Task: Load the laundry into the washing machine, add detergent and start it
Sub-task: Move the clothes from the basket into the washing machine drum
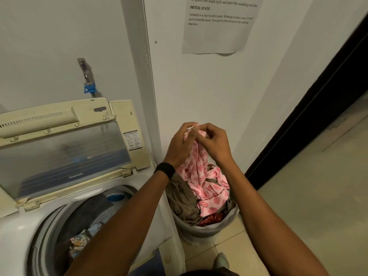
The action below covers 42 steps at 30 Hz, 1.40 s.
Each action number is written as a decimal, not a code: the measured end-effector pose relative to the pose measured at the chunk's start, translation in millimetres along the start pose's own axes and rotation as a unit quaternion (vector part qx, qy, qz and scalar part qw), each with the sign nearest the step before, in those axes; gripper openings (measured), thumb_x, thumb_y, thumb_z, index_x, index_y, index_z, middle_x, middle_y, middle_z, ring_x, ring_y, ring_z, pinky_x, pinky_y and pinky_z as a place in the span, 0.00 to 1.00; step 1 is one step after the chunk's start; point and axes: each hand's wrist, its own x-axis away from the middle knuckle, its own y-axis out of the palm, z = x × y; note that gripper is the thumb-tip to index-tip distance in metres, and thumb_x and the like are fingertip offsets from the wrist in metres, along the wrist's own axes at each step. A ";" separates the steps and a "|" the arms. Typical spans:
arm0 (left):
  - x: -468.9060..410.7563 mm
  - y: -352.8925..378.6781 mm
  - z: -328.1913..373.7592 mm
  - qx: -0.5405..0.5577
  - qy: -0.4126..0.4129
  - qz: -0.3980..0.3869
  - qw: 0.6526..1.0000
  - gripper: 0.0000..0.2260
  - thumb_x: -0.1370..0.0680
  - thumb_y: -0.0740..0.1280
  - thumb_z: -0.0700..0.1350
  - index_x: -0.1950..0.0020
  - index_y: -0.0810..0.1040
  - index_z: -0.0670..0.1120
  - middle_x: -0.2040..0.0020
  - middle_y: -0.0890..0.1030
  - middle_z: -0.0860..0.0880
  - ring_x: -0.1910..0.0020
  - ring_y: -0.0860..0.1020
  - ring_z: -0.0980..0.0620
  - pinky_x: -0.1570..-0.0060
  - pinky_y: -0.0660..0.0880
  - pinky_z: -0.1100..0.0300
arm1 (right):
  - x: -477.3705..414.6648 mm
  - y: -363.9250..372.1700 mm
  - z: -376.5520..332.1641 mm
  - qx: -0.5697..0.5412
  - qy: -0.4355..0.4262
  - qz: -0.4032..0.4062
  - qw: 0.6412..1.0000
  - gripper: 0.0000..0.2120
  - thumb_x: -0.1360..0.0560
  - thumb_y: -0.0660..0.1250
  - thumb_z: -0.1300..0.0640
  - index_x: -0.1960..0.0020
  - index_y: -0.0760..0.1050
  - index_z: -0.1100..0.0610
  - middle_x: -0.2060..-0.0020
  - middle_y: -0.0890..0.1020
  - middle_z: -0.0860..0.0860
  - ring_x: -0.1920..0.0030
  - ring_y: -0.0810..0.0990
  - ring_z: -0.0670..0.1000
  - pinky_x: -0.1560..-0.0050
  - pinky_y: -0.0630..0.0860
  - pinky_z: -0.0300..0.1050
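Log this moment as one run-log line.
left hand, right hand: hold pink cloth above basket | lid: open | drum: clothes inside

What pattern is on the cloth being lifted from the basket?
The cloth is pale pink with darker pink-red square motifs, seen in the head view.

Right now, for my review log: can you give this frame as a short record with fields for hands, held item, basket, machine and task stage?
left hand: pinches the top of the pink patterned cloth
right hand: pinches the same cloth, beside the left hand
cloth: raised at the top, lower end lies in the laundry basket
laundry basket: on the floor, right of the washing machine, holds more clothes
washing machine: lid raised, some drum clothes inside
task stage: loading under way
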 end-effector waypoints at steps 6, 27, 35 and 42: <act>0.3 -5.8 -2.9 -0.007 -0.015 0.061 0.998 0.14 0.16 0.64 0.53 0.51 0.75 0.42 0.59 0.80 0.50 0.59 0.79 0.54 0.57 0.76 0.62 | 12.5 -9.5 5.5 0.005 -0.007 -0.100 0.995 0.19 0.22 0.71 0.62 0.34 0.81 0.47 0.48 0.82 0.49 0.50 0.80 0.41 0.45 0.78 0.45; -35.1 -38.8 10.2 -0.120 0.040 0.120 0.985 0.03 0.24 0.72 0.48 0.56 0.82 0.50 0.57 0.84 0.55 0.56 0.82 0.53 0.50 0.80 0.50 | 19.9 -44.2 53.6 0.096 0.046 -0.149 0.983 0.20 0.30 0.76 0.65 0.40 0.77 0.60 0.48 0.82 0.52 0.53 0.79 0.33 0.50 0.73 0.30; -20.8 2.8 17.9 -0.055 -0.005 -0.047 0.997 0.19 0.19 0.64 0.62 0.33 0.79 0.54 0.38 0.82 0.57 0.38 0.79 0.58 0.36 0.75 0.62 | -15.8 -36.0 -7.3 -0.075 -0.002 -0.027 0.997 0.14 0.25 0.76 0.60 0.45 0.74 0.59 0.55 0.83 0.48 0.56 0.82 0.43 0.57 0.81 0.41; -25.6 3.4 23.1 0.017 -0.028 0.108 0.994 0.07 0.17 0.68 0.47 0.47 0.83 0.45 0.53 0.86 0.50 0.53 0.84 0.55 0.52 0.79 0.62 | -19.2 -36.8 16.5 -0.047 -0.057 -0.127 0.989 0.21 0.23 0.72 0.55 0.30 0.74 0.48 0.35 0.79 0.44 0.35 0.78 0.45 0.34 0.77 0.47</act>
